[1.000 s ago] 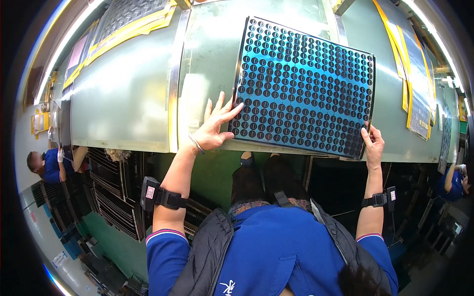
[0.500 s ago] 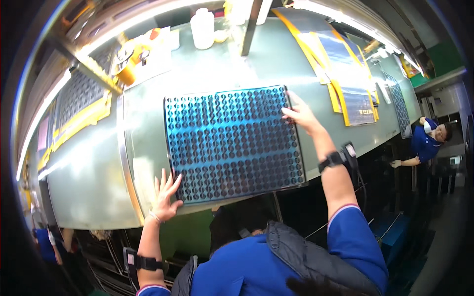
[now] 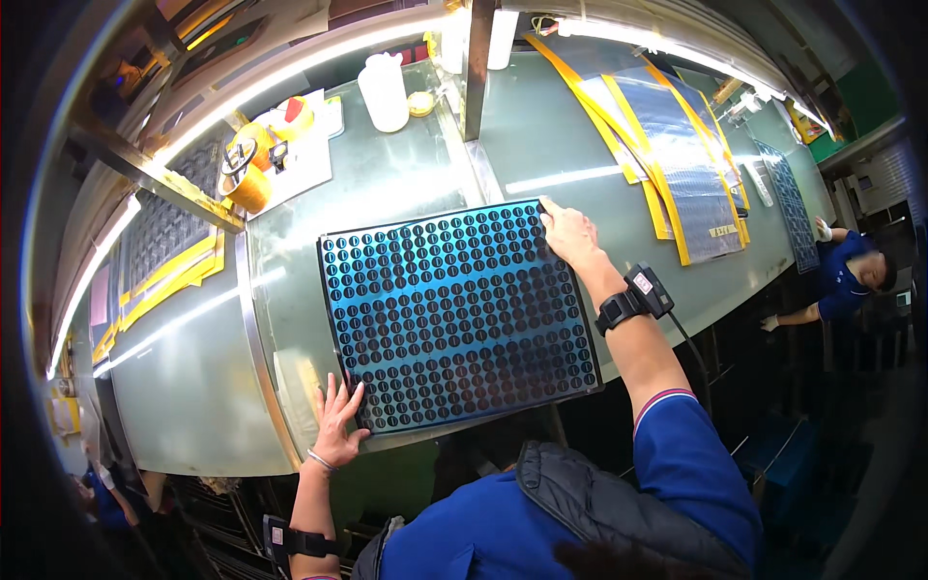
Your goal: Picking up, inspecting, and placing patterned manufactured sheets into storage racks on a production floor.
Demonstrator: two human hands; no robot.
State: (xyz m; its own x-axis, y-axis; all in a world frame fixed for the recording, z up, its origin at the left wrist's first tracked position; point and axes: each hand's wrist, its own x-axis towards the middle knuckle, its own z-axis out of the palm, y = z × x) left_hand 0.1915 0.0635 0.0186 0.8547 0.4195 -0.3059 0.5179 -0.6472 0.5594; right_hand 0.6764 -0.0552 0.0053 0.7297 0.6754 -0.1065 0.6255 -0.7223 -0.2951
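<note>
Head view. Use the patterned sheet [image 3: 464, 314], blue with rows of round dark marks, as the landmark for every place. Find it on the bench [image 3: 290, 309], at the front edge, within reach of both hands. Cannot tell whether lying fully flat or slightly raised.

Left hand [image 3: 338, 425]: at the lower left corner of the patterned sheet, with fingers spread wide and thumb well apart from the forefinger, both tips at the left edge. Not closed around anything; apparently steadying rather than gripping. Right hand [image 3: 572, 235]: at the upper right corner of the patterned sheet, with thumb and fingers drawn together, apparently pinching the edge. Cannot see the underside of this hold.

For good handling, bear on the rim of the patterned sheet only, clear of the round marks, to limit likely smudges or scratches. Treat as thin and probably flexible: support at opposite corners, move both hands at one pace, and avoid bowing the middle. Watch the lower edge, close to the bench front, as the likeliest place for catching or slipping over.

Note the surroundings. Beyond the patterned sheet: a white bottle [image 3: 384, 95]. Past the upper left corner: orange rolls [image 3: 248, 189]. Well to the right: yellow-edged sheets [image 3: 688, 179], to be cleared during any sideways swing. Farther right again: a co-worker [image 3: 851, 274] in blue.
</note>
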